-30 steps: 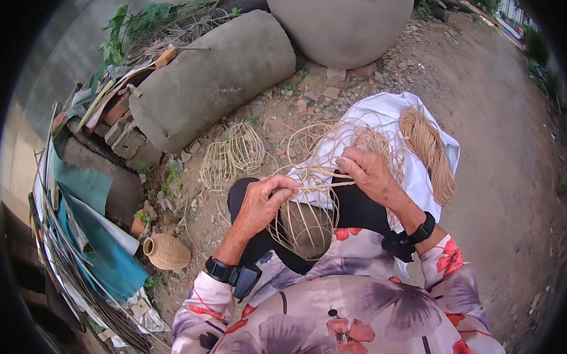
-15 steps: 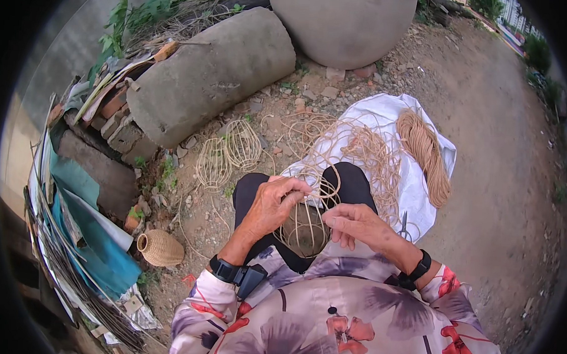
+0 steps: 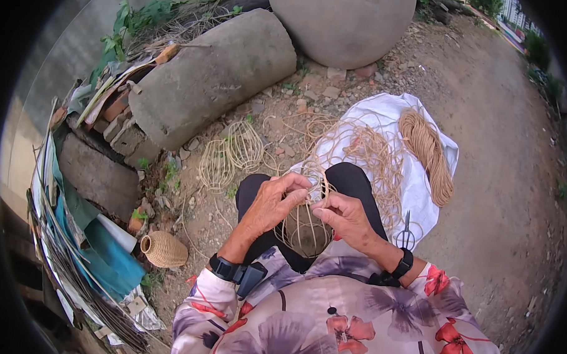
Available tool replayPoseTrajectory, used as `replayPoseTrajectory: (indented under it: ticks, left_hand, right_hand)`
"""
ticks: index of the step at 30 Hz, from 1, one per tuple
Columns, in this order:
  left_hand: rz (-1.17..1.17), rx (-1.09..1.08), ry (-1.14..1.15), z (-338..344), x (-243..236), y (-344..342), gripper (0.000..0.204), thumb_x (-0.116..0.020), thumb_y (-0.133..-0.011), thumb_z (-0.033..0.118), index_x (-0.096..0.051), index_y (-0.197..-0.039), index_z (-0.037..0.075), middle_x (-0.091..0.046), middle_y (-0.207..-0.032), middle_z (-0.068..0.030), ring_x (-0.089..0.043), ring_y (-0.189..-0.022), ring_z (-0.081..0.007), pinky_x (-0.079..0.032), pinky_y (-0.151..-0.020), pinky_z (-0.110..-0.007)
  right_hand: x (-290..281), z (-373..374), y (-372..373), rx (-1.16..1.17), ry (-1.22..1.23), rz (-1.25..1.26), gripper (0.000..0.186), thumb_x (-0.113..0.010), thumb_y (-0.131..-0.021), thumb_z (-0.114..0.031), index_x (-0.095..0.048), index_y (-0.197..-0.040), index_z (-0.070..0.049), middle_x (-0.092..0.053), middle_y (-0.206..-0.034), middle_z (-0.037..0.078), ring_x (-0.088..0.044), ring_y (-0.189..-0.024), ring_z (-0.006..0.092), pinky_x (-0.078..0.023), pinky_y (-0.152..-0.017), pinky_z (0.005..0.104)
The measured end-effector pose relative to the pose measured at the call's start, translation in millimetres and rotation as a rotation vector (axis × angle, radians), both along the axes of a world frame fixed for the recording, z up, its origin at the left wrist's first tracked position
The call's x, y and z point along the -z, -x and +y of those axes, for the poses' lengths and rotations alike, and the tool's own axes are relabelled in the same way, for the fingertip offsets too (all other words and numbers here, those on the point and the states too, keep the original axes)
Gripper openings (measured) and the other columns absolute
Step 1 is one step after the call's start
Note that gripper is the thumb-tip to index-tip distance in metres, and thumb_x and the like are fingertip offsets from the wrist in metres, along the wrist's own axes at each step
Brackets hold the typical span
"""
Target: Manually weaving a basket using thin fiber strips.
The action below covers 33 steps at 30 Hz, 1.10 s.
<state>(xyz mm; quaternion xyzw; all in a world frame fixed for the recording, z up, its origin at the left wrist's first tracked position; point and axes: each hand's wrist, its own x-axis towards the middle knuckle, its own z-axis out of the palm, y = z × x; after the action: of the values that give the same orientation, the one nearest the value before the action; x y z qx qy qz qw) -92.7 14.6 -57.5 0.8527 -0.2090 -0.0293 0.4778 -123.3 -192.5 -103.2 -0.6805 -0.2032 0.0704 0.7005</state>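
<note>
Between my knees stands an open basket frame (image 3: 301, 232) of thin pale ribs, with tan cord around its upper part. My left hand (image 3: 276, 200) grips the frame's upper left side, thumb and fingers closed on it. Against the upper right side, my right hand (image 3: 347, 220) pinches the tan cord between thumb and fingertips; the exact grip is partly hidden. Loose loops of tan cord (image 3: 375, 158) run from the frame over a white sheet (image 3: 419, 222) beyond my right knee. A thick coiled hank of cord (image 3: 425, 154) rests on that sheet.
Two bare rib frames (image 3: 244, 144) lie beyond my left knee. A finished woven basket (image 3: 165, 249) sits to the left. Scissors (image 3: 406, 231) rest by my right wrist. A concrete cylinder (image 3: 215, 75), teal sheeting (image 3: 109, 252) and bundled sticks border the left side.
My right hand has moved in and up against the frame and now pinches the cord. The big cord loop above the frame has been drawn down. My left hand stays nearly in place.
</note>
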Motion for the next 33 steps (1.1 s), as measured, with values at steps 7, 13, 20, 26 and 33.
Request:
replayPoseTrajectory:
  ticks: [7, 13, 20, 26, 33]
  left_hand:
    - [0.01, -0.039, -0.061, -8, -2, -1, 0.017, -0.069, -0.084, 0.011, -0.065, -0.096, 0.0, -0.069, -0.082, -0.0066, -0.064, -0.074, -0.0134, -0.051, -0.068, -0.029]
    - [-0.234, -0.104, -0.116, -19, 7, 3, 0.011, -0.068, -0.08, 0.006, -0.064, -0.09, 0.002, -0.068, -0.078, -0.0084, -0.065, -0.072, -0.0192, -0.051, -0.065, -0.031]
    - [-0.438, -0.182, -0.219, -26, 11, 6, 0.014, -0.064, -0.075, 0.0, -0.059, -0.088, 0.004, -0.063, -0.075, -0.0108, -0.065, -0.07, -0.0264, -0.051, -0.064, -0.034]
    - [-0.387, -0.159, -0.224, -27, 8, 6, 0.014, -0.063, -0.076, 0.0, -0.059, -0.089, 0.003, -0.063, -0.074, -0.013, -0.066, -0.068, -0.0295, -0.052, -0.063, -0.038]
    - [-0.312, -0.152, -0.244, -25, 0, 7, 0.019, -0.061, -0.079, 0.006, -0.056, -0.097, 0.007, -0.064, -0.075, -0.016, -0.064, -0.071, -0.0381, -0.049, -0.066, -0.047]
  right_hand:
    - [-6, -8, -3, -0.003, -0.136, 0.23, 0.011, -0.064, -0.093, -0.011, -0.06, -0.095, -0.001, -0.058, -0.08, -0.002, -0.05, -0.071, 0.002, -0.043, -0.062, 0.0208]
    - [-5, -12, -13, 0.109, -0.168, 0.132, 0.013, -0.06, -0.094, -0.012, -0.056, -0.102, -0.002, -0.065, -0.087, 0.004, -0.059, -0.077, 0.0076, -0.048, -0.069, 0.0217]
    - [-1, 5, -28, 0.162, 0.029, 0.001, 0.01, -0.063, -0.09, -0.009, -0.06, -0.092, 0.0, -0.06, -0.077, -0.001, -0.054, -0.069, 0.0035, -0.046, -0.064, 0.0213]
    - [-4, -4, -32, 0.199, -0.134, 0.005, 0.01, -0.065, -0.088, -0.008, -0.06, -0.091, 0.0, -0.059, -0.074, -0.002, -0.051, -0.067, 0.0019, -0.043, -0.061, 0.0209]
    - [7, 9, -36, 0.202, 0.143, -0.1, 0.011, -0.068, -0.083, -0.006, -0.06, -0.088, -0.001, -0.057, -0.075, 0.001, -0.054, -0.065, 0.0077, -0.046, -0.06, 0.025]
